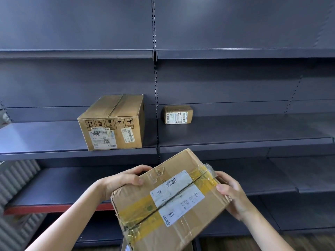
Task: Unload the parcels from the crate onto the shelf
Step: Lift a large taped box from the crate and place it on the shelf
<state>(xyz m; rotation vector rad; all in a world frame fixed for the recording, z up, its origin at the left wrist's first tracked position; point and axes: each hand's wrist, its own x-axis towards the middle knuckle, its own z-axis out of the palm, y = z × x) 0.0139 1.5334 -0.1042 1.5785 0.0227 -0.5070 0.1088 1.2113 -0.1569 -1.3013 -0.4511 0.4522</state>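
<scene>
I hold a worn cardboard parcel (168, 200) with yellow tape and white labels, tilted, in front of the shelving below the middle shelf. My left hand (125, 180) grips its upper left edge, thumb on top. My right hand (233, 194) grips its right edge. On the middle shelf (235, 131) a large cardboard box (114, 122) with handling symbols and labels stands left of the upright. A small labelled parcel (178, 115) sits right of it, further back. The crate is not in view.
Dark grey metal shelving fills the view, with a slotted upright (155, 87) between two bays. An upper shelf (235, 53) and a lower shelf (54, 187) with a red front edge are also there. Corrugated grey panels (16, 178) stand at the left.
</scene>
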